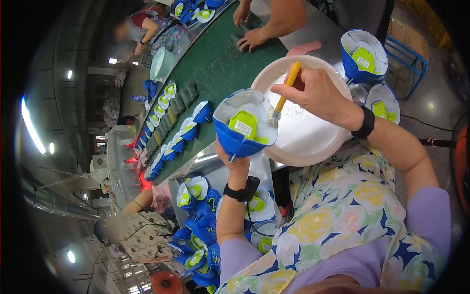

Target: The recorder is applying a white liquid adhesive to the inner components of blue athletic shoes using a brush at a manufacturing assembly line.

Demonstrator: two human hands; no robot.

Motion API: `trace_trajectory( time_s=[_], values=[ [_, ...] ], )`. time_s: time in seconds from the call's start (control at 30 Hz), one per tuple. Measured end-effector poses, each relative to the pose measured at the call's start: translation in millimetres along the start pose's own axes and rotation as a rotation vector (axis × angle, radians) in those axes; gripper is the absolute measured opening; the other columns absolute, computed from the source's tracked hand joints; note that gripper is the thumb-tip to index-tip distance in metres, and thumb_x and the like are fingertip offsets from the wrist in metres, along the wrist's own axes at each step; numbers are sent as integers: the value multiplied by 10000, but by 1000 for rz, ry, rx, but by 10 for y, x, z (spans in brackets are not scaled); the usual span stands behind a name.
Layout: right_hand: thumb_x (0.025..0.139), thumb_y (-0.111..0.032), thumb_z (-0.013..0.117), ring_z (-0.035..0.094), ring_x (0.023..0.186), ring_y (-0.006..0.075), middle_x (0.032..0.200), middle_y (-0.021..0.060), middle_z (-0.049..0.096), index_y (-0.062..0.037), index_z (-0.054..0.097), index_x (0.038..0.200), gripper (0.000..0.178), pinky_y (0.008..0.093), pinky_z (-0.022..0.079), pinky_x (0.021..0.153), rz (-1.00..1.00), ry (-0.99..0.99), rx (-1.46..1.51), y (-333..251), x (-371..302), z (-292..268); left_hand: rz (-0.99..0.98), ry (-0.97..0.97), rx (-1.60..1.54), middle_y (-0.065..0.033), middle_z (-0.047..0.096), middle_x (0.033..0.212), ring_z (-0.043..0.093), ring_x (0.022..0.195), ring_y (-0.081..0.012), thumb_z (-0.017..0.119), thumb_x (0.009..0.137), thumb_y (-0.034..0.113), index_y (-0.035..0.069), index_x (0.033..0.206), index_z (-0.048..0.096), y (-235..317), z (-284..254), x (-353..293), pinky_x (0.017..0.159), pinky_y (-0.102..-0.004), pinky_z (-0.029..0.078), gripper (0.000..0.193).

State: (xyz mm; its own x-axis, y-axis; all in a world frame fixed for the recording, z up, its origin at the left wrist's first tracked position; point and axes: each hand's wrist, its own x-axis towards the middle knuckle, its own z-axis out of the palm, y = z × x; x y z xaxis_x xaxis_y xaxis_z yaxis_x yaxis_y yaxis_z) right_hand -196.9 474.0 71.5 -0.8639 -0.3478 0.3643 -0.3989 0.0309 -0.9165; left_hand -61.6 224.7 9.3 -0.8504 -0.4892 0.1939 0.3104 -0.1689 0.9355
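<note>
My left hand holds up a blue shoe upper, gripping it from beneath. Its white lining faces upward, with a bright green piece bearing a label inside. Most of that hand's fingers are hidden behind the upper. In my right hand is a paintbrush with a yellow handle, pinched between thumb and fingers. The bristles touch the white lining at the upper's right edge. Just behind and below the brush is a pale pink basin with white liquid in it, under my right hand.
More blue uppers are heaped at lower left. Another upper stands right of the basin. Rows of uppers and dark grey shoe-shaped pieces lie on the green conveyor belt. Across it, a co-worker's hands handle a dark piece.
</note>
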Motion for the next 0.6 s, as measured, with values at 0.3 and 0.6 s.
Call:
trace_trajectory(
  time_s=[0.3,0.6],
  values=[
    [858,-278,736,623,575,112,696,82,652,37,623,877,335,228,480,512,331,-93,311,-62,-157,86,666,-120,819,-103,567,1272,561,1155,-190,541,972,142,41,1365,477,149,166,232,1017,-333,441,411],
    [875,-183,729,683,776,199,871,90,683,-48,627,991,206,279,523,691,-287,-148,197,74,-131,-3,-1062,-301,-599,-140,675,1096,699,780,-279,489,948,472,98,1336,503,81,-288,112,471,-352,572,539]
  ],
)
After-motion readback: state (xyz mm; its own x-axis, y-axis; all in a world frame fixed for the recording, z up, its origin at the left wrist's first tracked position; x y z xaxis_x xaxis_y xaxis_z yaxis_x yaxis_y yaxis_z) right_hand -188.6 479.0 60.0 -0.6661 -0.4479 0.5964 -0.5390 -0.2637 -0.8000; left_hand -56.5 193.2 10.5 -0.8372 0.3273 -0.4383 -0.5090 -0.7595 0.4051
